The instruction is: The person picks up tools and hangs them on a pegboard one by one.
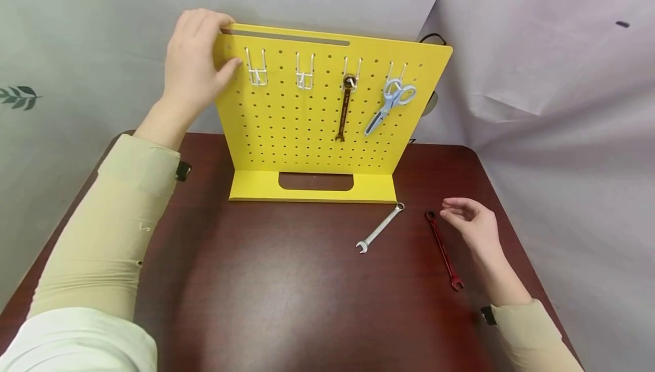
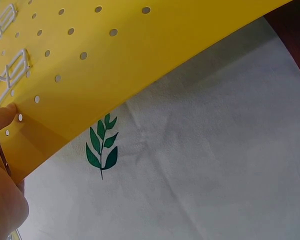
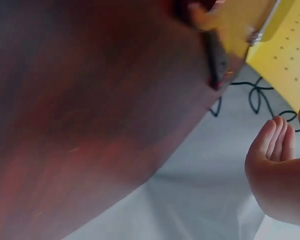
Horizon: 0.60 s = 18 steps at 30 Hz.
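Observation:
My left hand (image 1: 194, 56) grips the upper left corner of a yellow pegboard (image 1: 307, 158), thumb on the front face and fingers over the top edge. In the left wrist view the thumb (image 2: 2, 116) lies near a white hook. My right hand (image 1: 473, 224), fingers loosely bent and holding nothing, is beside the ring end of a red combination wrench (image 1: 443, 247) on the table. Left of that lies a silver combination wrench (image 1: 380, 228), its ring end by the board's base. A dark wrench (image 1: 345, 113) and light blue scissors (image 1: 384, 109) hang from hooks on the board.
Two white hooks (image 1: 257, 73) on the board's left side carry nothing. The pegboard stands toward the back of a dark red-brown table (image 1: 286, 281). Pale fabric (image 1: 563, 133) surrounds the table behind and to the right. A black cable (image 3: 257, 95) runs behind the board.

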{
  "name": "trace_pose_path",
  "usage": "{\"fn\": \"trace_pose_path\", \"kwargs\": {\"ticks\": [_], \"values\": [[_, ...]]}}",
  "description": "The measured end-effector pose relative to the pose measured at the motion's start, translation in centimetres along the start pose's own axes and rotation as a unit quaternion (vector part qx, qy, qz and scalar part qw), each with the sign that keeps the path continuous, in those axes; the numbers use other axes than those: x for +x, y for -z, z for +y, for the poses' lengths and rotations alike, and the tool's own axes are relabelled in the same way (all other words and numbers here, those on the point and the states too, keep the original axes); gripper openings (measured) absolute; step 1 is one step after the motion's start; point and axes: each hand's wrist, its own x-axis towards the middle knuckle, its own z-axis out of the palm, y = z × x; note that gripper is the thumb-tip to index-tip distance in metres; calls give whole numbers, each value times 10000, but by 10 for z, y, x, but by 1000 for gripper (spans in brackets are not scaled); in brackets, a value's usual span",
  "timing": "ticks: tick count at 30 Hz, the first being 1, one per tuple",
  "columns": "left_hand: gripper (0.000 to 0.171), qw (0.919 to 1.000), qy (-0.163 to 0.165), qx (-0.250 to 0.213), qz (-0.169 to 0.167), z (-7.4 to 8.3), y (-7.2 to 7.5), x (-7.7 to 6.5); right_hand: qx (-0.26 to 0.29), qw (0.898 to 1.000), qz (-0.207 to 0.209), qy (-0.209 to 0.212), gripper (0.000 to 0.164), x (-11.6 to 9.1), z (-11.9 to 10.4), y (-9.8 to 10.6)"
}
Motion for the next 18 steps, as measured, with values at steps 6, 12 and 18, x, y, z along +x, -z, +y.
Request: {"fn": "trace_pose_path", "kwargs": {"ticks": [6, 12, 18], "values": [[43, 10000, 30, 19, -11, 0, 0, 0, -884, 9952, -414, -51, 42, -2, 13, 10], [43, 10000, 7, 23, -7, 0, 0, 0, -1588, 9814, -1083, -4, 39, -2, 27, 15], [43, 10000, 14, 32, -12, -1, 0, 1, -1701, 9759, -1367, -54, 39, -4, 35, 16]]}}
